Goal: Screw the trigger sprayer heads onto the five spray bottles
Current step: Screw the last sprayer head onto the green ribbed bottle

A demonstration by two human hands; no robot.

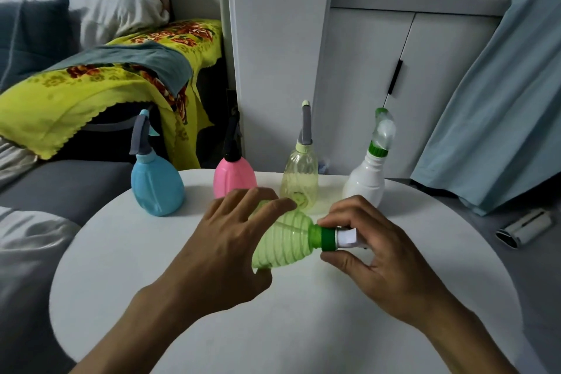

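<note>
Hands [230, 240] [382, 255] hold green bottle [285, 240] sideways, neck right

Ribbed light-green bottle [282, 240], dark-green collar [329, 239]. At table's far edge: blue bottle [157, 188], pink bottle [233, 176], clear yellowish bottle [299, 179], white bottle [364, 182]. White table [151, 267]. Yellow floral blanket [91, 91].

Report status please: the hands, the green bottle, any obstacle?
Left hand holds green bottle, lying sideways. Right hand pinches its green collar, sprayer head on neck. Four other bottles upright behind, heads on; nothing in the way.
</note>
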